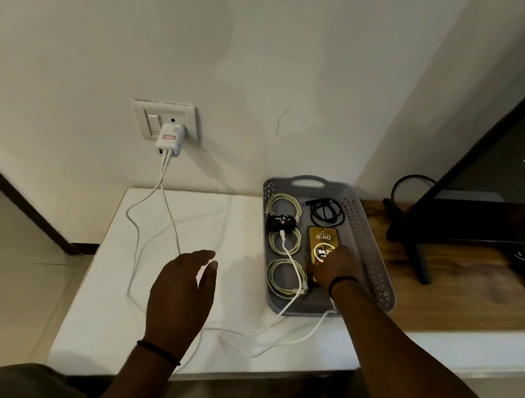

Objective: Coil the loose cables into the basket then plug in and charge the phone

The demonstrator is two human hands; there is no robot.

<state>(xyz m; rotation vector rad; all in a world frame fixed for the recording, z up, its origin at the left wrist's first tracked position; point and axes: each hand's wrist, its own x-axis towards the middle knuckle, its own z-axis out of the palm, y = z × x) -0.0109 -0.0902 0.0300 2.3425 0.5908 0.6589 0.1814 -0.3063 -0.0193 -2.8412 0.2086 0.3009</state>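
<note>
Left hand [185, 289]: nearest the camera, left of the basket, hovering over the white table [101, 296]; fingers together and slightly curled, holding nothing; dark band at the wrist.
Right hand [333, 269]: inside the basket, lying over the lower end of the phone; whether the fingers pinch it cannot be told; dark band at the wrist.
Basket [371, 251]: grey perforated tray with a handle cut-out at its far end, at the right edge of the table, landmark for all entries.
Phone [321, 239]: flat in the basket's right half, screen lit, reading 6:40 with a ring gauge.
Pale coiled cables [283, 240]: three coils in a row down the basket's left half.
Black cable [326, 212]: loosely coiled in the basket's far right corner.
Black case [281, 222]: lying across the pale coils, a white plug in its near side.
White charging cables [150, 210]: two leads from the adapter, trailing over the table left of the basket, entering at its near end.
Adapter [169, 139]: white, plugged into the wall socket [164, 120], up and left of the basket.
</note>
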